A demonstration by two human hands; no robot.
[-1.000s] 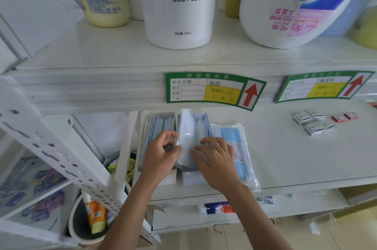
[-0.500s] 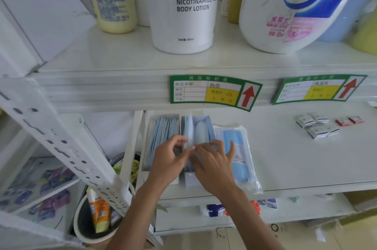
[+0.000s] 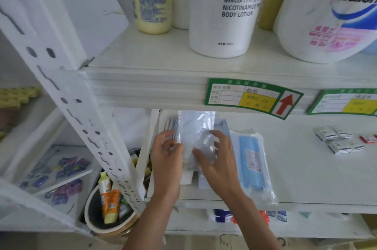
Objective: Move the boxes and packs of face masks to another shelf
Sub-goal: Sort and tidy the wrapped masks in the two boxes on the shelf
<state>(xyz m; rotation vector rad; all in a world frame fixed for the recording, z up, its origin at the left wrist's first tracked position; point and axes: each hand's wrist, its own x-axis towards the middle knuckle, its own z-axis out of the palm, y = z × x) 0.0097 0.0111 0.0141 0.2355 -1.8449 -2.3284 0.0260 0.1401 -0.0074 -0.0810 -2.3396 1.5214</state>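
On the middle shelf (image 3: 306,178) stand two white boxes of face masks, the left box (image 3: 186,177) and the right box (image 3: 221,125), both largely hidden by my hands. A clear pack of masks (image 3: 195,127) is lifted upright above them. My left hand (image 3: 166,155) pinches its left edge, and my right hand (image 3: 217,155) grips its right side. A flat pack of blue masks (image 3: 253,164) lies on the shelf just right of my right hand.
Above is a shelf with a body lotion bottle (image 3: 224,10), a yellow bottle (image 3: 152,2) and a Walch jug (image 3: 326,15). Small white and red packets (image 3: 338,139) lie to the right. A perforated white upright (image 3: 81,127) and a bucket of tubes (image 3: 108,204) stand at left.
Both hands have drawn a clear pack of masks up out of the boxes; it now stands higher, near the shelf edge above. The camera has shifted right and closer.
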